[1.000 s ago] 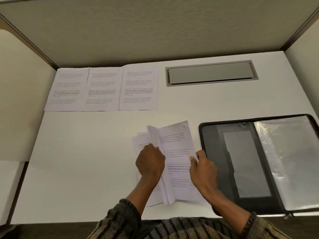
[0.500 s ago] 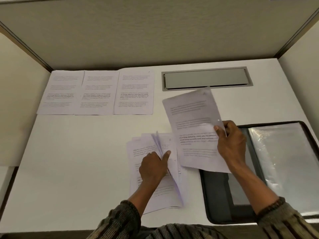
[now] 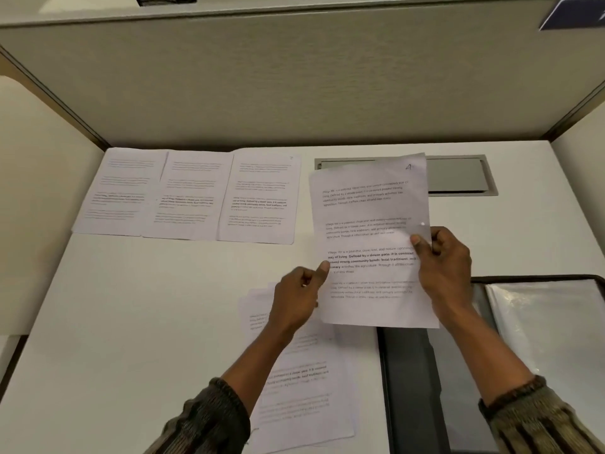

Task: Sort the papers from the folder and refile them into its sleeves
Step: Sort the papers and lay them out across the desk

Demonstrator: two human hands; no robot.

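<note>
Two hands share one sheet (image 3: pixel 370 208): the left hand (image 3: pixel 299 290) pinches its left edge and the right hand (image 3: pixel 445 267) pinches the right, holding it up at 12 o'clock so the corner mark, a 4 I think, can be read. Three sheets (image 3: pixel 186 194) lie in a row at 11 o'clock on the table (image 3: pixel 131 322), likely in order. The unsorted stack (image 3: pixel 304 388) waits at 6 o'clock, the open folder (image 3: pixel 409 388) at 4 o'clock.

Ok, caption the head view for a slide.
Left hand and right hand hold sheet 4; three sheets lie in a row behind.
</note>
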